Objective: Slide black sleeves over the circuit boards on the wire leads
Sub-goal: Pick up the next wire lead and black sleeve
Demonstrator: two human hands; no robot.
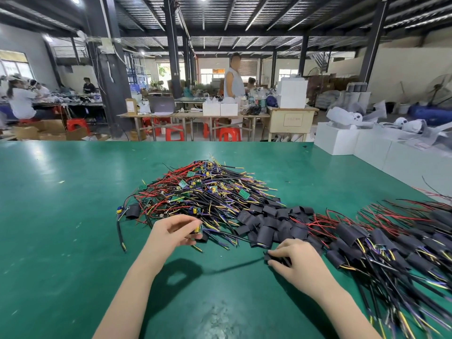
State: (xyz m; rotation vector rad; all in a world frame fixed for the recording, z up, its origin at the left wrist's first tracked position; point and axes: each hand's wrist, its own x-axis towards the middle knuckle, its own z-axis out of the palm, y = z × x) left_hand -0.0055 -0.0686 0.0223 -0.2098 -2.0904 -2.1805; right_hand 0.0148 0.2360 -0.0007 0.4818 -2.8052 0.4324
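1. Pinching a small circuit board (198,230) between thumb and fingertips, the left hand (172,232) is held just above the green counter (61,216), at the near edge of the big tangle of bare wire leads (203,192).
2. The board's wires trail off toward the right, across the near fringe of the tangle.
3. Right hand (294,261) has its fingers curled down on a black sleeve (277,259), gripping it against the counter surface.
4. That sleeve lies at the near side of a loose heap of empty black sleeves (269,223), which sits between the tangle and the finished pile.
5. Finished leads with sleeves on (381,243) are spread toward the counter's right edge, wires pointing to the near right corner; this part is blurred.
6. One stray sleeved lead (132,211) lies at the left side of the tangle.
7. White boxes (367,143) stand at the far right corner.
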